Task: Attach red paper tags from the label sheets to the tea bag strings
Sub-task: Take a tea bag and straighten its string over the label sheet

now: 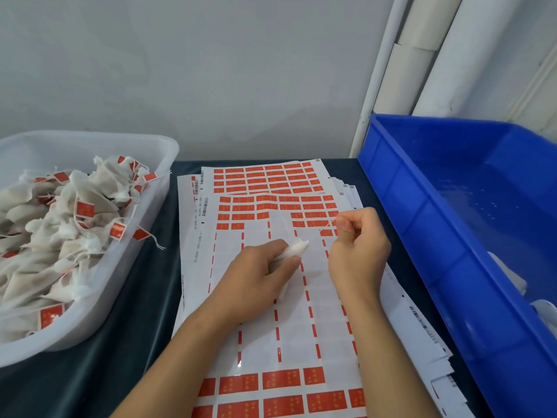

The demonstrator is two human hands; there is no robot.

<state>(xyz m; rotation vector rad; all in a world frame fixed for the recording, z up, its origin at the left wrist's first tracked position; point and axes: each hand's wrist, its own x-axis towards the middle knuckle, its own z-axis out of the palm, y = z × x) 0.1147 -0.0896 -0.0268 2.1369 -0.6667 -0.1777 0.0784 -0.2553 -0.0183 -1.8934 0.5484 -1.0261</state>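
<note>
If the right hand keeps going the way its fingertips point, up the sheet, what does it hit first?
Most likely the unpeeled red tags on the label sheet, just ahead of the right hand pinching the string. Its height above the sheet is unclear, so it might pass over them.

Pale grey wall (196,70), white pipes (422,55)

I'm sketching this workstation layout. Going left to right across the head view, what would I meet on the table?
White tub of tagged tea bags → label sheets → left hand holding a tea bag → right hand pinching the string → blue bin.
</note>
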